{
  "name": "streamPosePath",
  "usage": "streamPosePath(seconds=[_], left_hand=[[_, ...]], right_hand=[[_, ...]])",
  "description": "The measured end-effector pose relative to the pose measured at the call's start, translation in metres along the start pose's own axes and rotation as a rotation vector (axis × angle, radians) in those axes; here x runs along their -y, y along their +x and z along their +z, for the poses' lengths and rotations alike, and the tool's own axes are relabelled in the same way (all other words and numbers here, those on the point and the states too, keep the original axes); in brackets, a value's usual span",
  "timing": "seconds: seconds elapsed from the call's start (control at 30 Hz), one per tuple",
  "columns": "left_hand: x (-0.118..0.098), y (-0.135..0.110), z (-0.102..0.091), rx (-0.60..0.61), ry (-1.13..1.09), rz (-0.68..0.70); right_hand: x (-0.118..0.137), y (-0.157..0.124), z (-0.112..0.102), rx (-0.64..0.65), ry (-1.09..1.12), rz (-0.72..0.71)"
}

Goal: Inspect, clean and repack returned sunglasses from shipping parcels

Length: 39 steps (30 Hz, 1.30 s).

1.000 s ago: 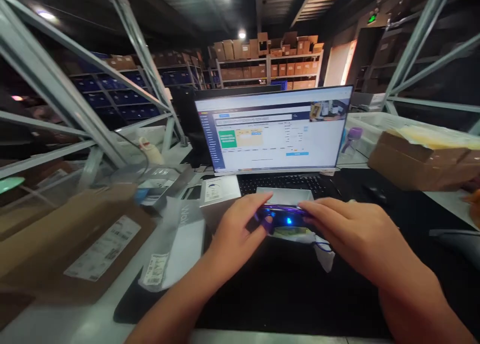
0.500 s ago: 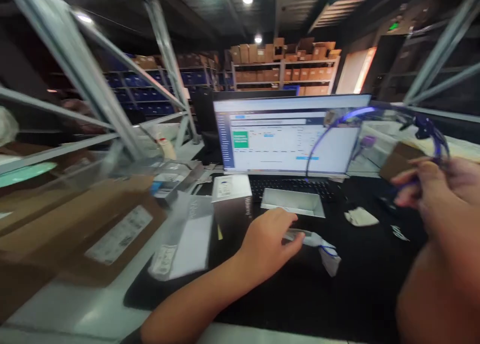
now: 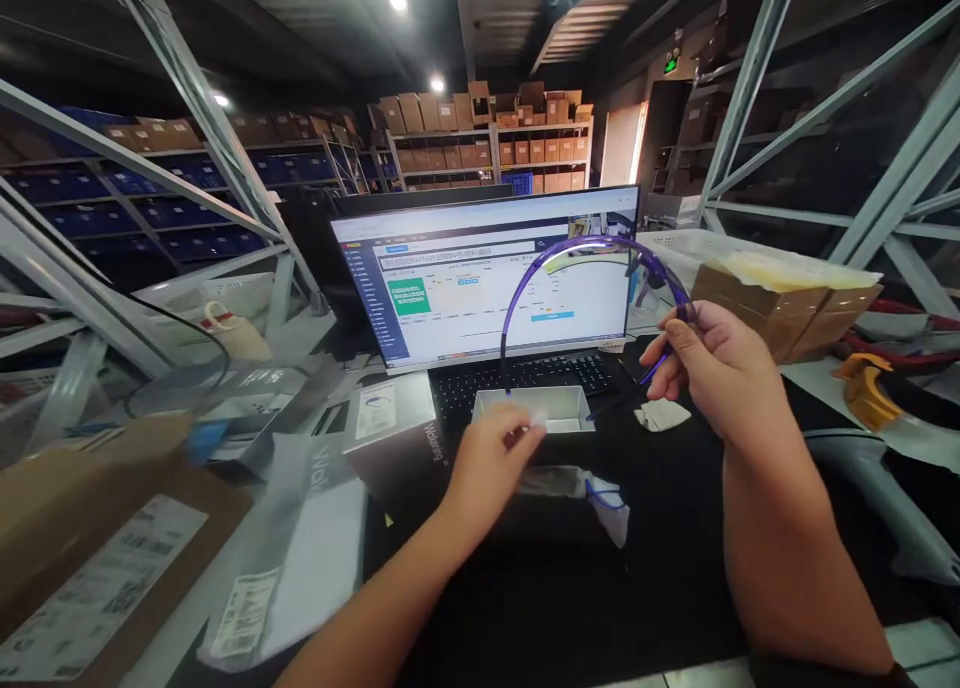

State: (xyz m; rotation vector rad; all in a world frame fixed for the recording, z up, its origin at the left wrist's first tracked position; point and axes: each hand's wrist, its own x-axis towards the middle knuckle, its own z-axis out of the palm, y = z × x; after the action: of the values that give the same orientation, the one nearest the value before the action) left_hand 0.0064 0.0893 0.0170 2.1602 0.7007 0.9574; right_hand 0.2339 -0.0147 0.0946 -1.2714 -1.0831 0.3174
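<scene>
Head view, starting at your left: a brown cardboard box with a printed label (image 3: 90, 568) lies at the near edge. Just right of it, a white plastic mailer bag (image 3: 300, 558) overlaps the black desk mat (image 3: 562, 608). A dark product box with white lettering (image 3: 397, 448) sits beyond the bag, near the black keyboard (image 3: 525, 373) and below the lit computer monitor (image 3: 487, 278).

Your left hand (image 3: 487, 463) is palm down over the mat, its fingers bent at the front wall of a small white open tray (image 3: 559, 405). It is blurred, so you cannot tell whether it pinches anything. Just right of that hand lies a clear plastic bag with a blue tie (image 3: 577, 486).

A thin purple cable (image 3: 570, 248) arcs up from the tray, across the screen and down into your right hand (image 3: 720, 368). That hand is raised above the mat and pinches the cable between thumb and fingers. A crumpled white paper scrap (image 3: 660, 415) lies below that hand, and a flat brown carton (image 3: 780, 303) stands further right.
</scene>
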Motion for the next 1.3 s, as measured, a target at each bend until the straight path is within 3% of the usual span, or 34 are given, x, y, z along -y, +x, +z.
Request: streamPosePath(seconds=[0.13, 0.23, 0.5, 0.67, 0.83, 0.97, 1.17, 1.3], left_hand=[[0.003, 0.003, -0.029, -0.21, -0.159, -0.044], [-0.001, -0.002, -0.038, -0.292, -0.184, 0.009], [-0.011, -0.012, -0.042, -0.363, -0.16, 0.13], [-0.014, -0.014, -0.043, -0.406, -0.127, 0.163], [-0.013, -0.016, -0.047, -0.45, -0.164, 0.074], [-0.012, -0.015, -0.049, -0.416, -0.263, -0.002], [-0.015, -0.013, -0.047, -0.388, -0.717, -0.237], [-0.02, -0.012, -0.049, -0.386, -0.93, -0.299]], right_hand=[[-0.005, -0.001, 0.019, 0.063, 0.125, 0.037], [-0.008, -0.002, 0.028, 0.069, 0.201, 0.042], [-0.005, -0.005, 0.014, -0.014, 0.156, 0.041], [-0.003, -0.008, 0.016, 0.035, 0.079, 0.059], [-0.001, -0.011, 0.013, 0.1, 0.054, 0.047], [0.001, -0.016, 0.012, 0.113, 0.043, 0.038], [0.0, -0.021, 0.024, 0.139, 0.03, 0.025], [-0.003, -0.017, 0.024, 0.166, 0.098, 0.072]])
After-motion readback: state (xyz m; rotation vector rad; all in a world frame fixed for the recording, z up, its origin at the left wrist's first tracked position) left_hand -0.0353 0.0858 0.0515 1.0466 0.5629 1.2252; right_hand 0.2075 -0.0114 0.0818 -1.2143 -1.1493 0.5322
